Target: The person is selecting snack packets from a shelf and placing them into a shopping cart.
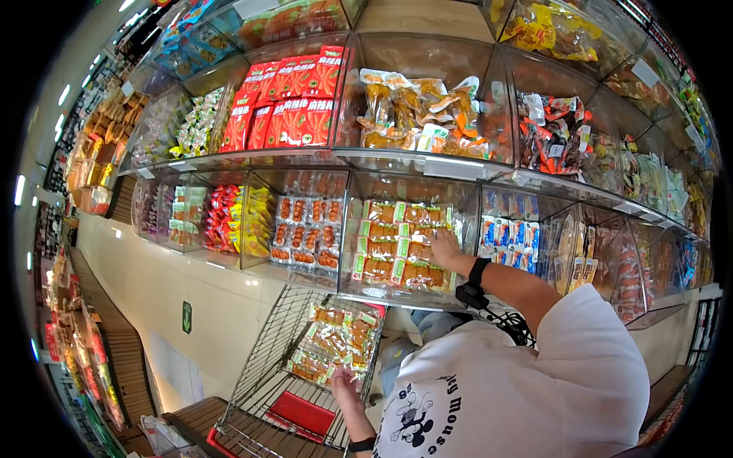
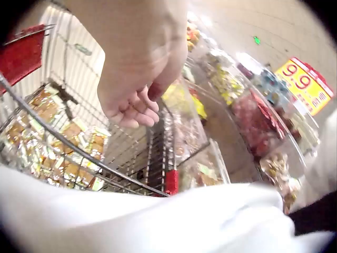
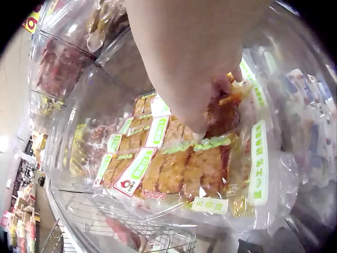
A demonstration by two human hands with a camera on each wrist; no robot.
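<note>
My right hand [image 1: 447, 249] is down in a clear bin, over rows of sealed packs of brown, slab-like food [image 3: 179, 174] with green-and-white labels. Close up in the right wrist view, its thumb and fingers touch the packs; the wrist hides much of the fingers, and I cannot tell whether they pinch one. The left hand [image 1: 345, 382] hangs at the side of a wire shopping cart [image 2: 63, 138], fingers loosely curled with nothing in them. Similar packs [image 1: 328, 336] lie piled in the cart.
Clear bins hold red packets [image 1: 279, 114], vacuum-packed brown food [image 1: 427, 114] and blue-and-white packs [image 1: 509, 237]. The bin's front edge [image 1: 397, 296] stands between shelf and body. A red panel [image 1: 301, 414] lies inside the cart. Tiled floor [image 1: 221, 305] extends left.
</note>
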